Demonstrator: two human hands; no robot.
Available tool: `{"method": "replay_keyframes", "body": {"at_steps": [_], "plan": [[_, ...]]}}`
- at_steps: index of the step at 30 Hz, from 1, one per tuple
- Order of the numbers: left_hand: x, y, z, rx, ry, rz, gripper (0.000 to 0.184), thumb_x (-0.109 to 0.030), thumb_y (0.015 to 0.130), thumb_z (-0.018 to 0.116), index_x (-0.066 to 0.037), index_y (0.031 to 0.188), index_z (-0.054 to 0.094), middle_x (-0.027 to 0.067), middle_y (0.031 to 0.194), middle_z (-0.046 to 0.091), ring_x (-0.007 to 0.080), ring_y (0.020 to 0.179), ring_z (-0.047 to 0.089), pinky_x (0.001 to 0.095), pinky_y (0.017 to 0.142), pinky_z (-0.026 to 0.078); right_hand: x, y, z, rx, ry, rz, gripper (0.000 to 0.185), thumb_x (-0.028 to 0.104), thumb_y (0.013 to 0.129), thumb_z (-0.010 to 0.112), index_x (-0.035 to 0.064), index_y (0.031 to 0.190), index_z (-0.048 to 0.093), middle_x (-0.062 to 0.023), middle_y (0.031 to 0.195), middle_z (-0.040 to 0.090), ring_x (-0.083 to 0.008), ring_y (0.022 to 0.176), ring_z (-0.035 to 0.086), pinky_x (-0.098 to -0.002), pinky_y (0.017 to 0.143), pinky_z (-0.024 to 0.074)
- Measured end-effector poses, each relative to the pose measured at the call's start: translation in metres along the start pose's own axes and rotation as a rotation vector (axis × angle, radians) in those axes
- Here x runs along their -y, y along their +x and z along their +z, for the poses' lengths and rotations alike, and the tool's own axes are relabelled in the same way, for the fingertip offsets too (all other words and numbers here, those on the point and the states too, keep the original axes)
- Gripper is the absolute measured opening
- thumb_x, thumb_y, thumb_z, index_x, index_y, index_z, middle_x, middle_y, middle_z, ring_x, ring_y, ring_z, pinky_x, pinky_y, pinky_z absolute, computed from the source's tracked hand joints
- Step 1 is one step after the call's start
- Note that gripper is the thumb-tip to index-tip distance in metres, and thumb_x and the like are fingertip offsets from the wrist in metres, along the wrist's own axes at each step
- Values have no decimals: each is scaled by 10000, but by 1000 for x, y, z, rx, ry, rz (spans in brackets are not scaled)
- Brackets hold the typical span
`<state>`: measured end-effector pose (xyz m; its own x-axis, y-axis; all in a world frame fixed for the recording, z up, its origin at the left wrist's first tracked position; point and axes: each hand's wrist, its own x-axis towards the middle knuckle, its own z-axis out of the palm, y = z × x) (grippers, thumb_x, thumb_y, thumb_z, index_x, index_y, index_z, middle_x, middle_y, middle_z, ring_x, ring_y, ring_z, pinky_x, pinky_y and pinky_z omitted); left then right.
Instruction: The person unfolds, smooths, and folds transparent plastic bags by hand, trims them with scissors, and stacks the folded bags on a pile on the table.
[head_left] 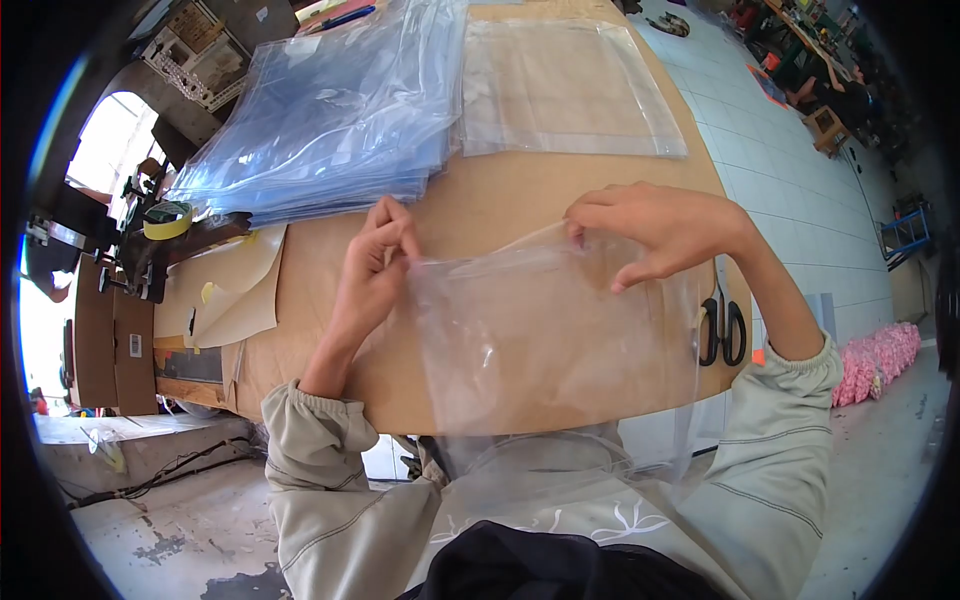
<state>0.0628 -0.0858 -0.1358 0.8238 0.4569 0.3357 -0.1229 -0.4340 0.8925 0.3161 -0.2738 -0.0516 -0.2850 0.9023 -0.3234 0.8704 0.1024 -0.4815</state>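
Observation:
A clear plastic bag [540,350] is spread in front of me, its lower part draping over the table's near edge toward my lap. My left hand [378,262] is closed in a pinch on the bag's upper left corner. Over the top edge, toward the right, hovers my right hand [665,228]. Its thumb is apart from the fingers, and the fingertips bend down at the bag's rim; whether they touch the plastic is hard to tell. Beyond the hands lie a thick pile of bluish clear plastic sheets [330,120] and a flat clear plastic bag [560,95].
Black-handled scissors [735,330] lie at the right edge of the brown table [500,200]. A roll of yellow tape [167,222] sits on a machine at the left, above brown paper [240,290]. A pink bundle [875,362] rests on the floor. Another person [850,100] sits far right.

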Motion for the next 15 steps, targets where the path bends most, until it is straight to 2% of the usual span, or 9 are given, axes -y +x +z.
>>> {"method": "replay_keyframes", "body": {"at_steps": [1, 4, 7, 10, 13, 15], "plan": [[1, -3, -5, -41, -26, -28, 161, 94, 679, 492, -47, 633, 429, 10, 829, 375, 135, 845, 394, 239, 808, 325, -3, -5, 1, -12, -14, 30, 397, 286, 750, 729, 42, 1011, 557, -152, 1257, 511, -322, 1178, 478, -392, 958, 393], [-2, -9, -6, -194, -146, -65, 231, 41, 677, 557, -68, 602, 368, 11, 837, 374, 134, 838, 395, 253, 830, 348, -11, -26, 1, -157, -41, 13, 312, 237, 755, 720, 47, 936, 551, -157, 1281, 510, -328, 1179, 482, -399, 959, 393], [-9, -17, -5, -276, -262, -87, 258, 22, 682, 591, -80, 595, 370, 22, 846, 384, 139, 880, 425, 263, 850, 355, -13, -36, 4, -179, 137, -75, 245, 196, 775, 707, 49, 875, 538, -163, 1322, 496, -335, 1201, 477, -400, 966, 389], [-3, -24, -8, -409, -251, -148, 255, 17, 682, 600, -80, 595, 381, 24, 848, 396, 146, 914, 445, 262, 836, 350, -3, -45, 3, -251, 264, -150, 225, 178, 798, 693, 38, 828, 519, -173, 1323, 512, -338, 1221, 483, -393, 977, 385], [-2, -30, -18, -315, -222, -142, 238, 28, 690, 589, -76, 597, 396, 29, 853, 413, 151, 930, 455, 271, 822, 350, 9, -52, 0, -283, 335, -67, 197, 144, 841, 649, 30, 788, 497, -172, 1312, 536, -331, 1234, 489, -433, 1015, 350], [5, -34, -22, -304, -202, -138, 228, 39, 694, 575, -73, 598, 401, 32, 853, 420, 153, 924, 456, 278, 818, 352, 6, -54, 1, -303, 287, -142, 186, 124, 845, 636, 35, 770, 491, -161, 1299, 552, -332, 1234, 493, -476, 1038, 316]]}}
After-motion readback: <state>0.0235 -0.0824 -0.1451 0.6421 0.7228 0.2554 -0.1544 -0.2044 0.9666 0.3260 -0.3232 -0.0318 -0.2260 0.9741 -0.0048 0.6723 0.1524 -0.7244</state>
